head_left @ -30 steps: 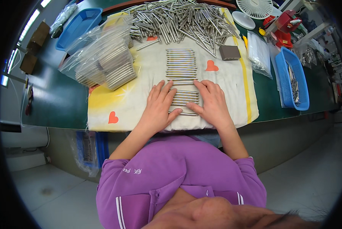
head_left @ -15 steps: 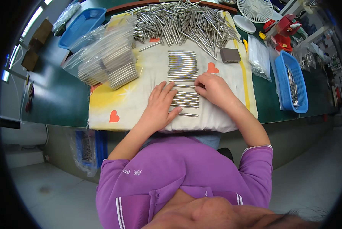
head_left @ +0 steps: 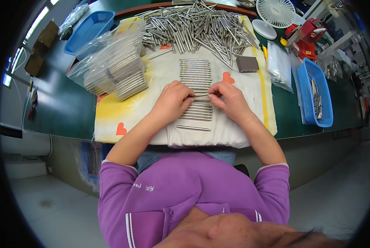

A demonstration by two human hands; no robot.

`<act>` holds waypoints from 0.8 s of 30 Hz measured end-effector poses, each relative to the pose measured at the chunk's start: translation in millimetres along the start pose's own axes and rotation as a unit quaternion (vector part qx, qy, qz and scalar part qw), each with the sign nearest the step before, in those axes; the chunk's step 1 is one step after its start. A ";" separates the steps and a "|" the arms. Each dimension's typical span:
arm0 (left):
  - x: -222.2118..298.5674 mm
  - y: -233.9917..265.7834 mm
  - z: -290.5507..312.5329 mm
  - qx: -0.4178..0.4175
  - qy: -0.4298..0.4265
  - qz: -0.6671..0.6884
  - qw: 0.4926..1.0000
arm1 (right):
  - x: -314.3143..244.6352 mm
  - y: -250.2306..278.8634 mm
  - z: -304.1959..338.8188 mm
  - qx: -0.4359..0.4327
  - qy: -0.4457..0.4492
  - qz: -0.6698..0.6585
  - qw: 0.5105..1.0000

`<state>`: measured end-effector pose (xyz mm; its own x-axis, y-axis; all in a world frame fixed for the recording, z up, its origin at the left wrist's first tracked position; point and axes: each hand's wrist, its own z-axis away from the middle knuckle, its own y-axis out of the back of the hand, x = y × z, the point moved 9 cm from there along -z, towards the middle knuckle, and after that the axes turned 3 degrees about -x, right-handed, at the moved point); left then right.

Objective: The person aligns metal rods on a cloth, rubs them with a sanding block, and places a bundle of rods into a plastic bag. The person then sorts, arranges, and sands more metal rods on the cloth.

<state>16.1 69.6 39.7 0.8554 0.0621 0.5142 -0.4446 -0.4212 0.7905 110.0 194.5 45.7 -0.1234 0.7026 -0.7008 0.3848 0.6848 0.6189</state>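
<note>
My left hand (head_left: 172,100) and my right hand (head_left: 231,101) pinch the two ends of a slim silver metal rod (head_left: 200,96), lying crosswise between them. On the far side of it lies a neat row of similar rods (head_left: 195,73), side by side on the padded white cloth (head_left: 152,132). A smaller row of rods (head_left: 196,112) lies on the near side, partly covered by my left fingers. Nearest to me, one single rod (head_left: 193,128) rests apart from that row.
A large heap of loose rods (head_left: 193,27) covers the far cloth, with a brown block (head_left: 248,64) at its right. Clear bags of stacked rods (head_left: 129,78) lie left. Blue baskets (head_left: 327,99) stand on both sides; a white fan (head_left: 275,12) is far right.
My left hand has gone from spread flat over the rods to pinching one rod's left end. My right hand stays at the right end. The nearest single rod is now uncovered.
</note>
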 end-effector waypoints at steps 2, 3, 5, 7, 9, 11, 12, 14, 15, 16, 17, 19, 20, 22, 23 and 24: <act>-1.7 1.2 2.4 0.009 0.015 0.017 1.000 | 7.8 -0.6 0.7 -0.002 -0.042 -0.066 0.997; -3.1 4.6 2.7 0.024 0.023 0.043 0.999 | 16.1 -0.7 0.5 -0.007 -0.084 -0.107 0.991; -4.3 6.7 4.7 0.039 0.031 0.067 0.996 | 27.9 -3.1 0.5 -0.012 -0.125 -0.149 0.981; -17.9 1.9 9.4 0.044 0.108 0.156 0.981 | 42.2 -10.7 2.8 -0.011 -0.160 -0.267 0.950; -15.2 3.8 10.1 0.051 0.110 0.160 0.980 | 42.8 -12.5 2.1 -0.013 -0.163 -0.295 0.941; -14.3 6.1 10.5 0.058 0.112 0.165 0.978 | 43.4 -14.3 2.0 -0.015 -0.166 -0.323 0.931; -16.8 4.3 11.1 0.048 0.130 0.176 0.974 | 44.0 -15.3 1.9 -0.019 -0.169 -0.334 0.927; -18.8 2.0 12.4 0.039 0.148 0.188 0.970 | 44.6 -16.2 2.1 -0.023 -0.172 -0.343 0.923; -20.5 0.0 13.2 0.035 0.161 0.203 0.965 | 45.0 -16.8 1.9 -0.025 -0.173 -0.351 0.920; -22.4 -1.9 14.0 0.030 0.174 0.218 0.960 | 45.2 -17.6 1.6 -0.028 -0.175 -0.359 0.916; -22.4 -1.5 13.9 0.031 0.173 0.218 0.960 | 45.4 -17.7 1.0 -0.028 -0.174 -0.359 0.917; -23.6 -5.3 14.7 0.013 0.190 0.227 0.955 | 46.3 -18.9 1.4 -0.030 -0.180 -0.374 0.909; -22.6 -5.3 15.3 0.013 0.189 0.228 0.955 | 47.0 -17.1 1.7 -0.030 -0.180 -0.373 0.909; -12.8 -6.2 16.3 -0.008 0.149 0.197 0.969 | 53.6 -26.5 7.4 -0.101 -0.235 -0.336 0.907; -13.4 -7.2 18.5 -0.008 0.149 0.196 0.969 | 52.1 -25.3 7.5 -0.101 -0.235 -0.337 0.906; -7.8 -3.2 19.5 0.005 0.106 0.132 0.986 | 46.5 -26.0 7.6 -0.127 -0.223 -0.296 0.920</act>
<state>16.0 52.8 26.7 0.6354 0.1356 0.7602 -0.6405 -0.4574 0.6169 101.3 207.9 -5.7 0.1663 0.0819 -0.9827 0.1379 0.9848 0.1054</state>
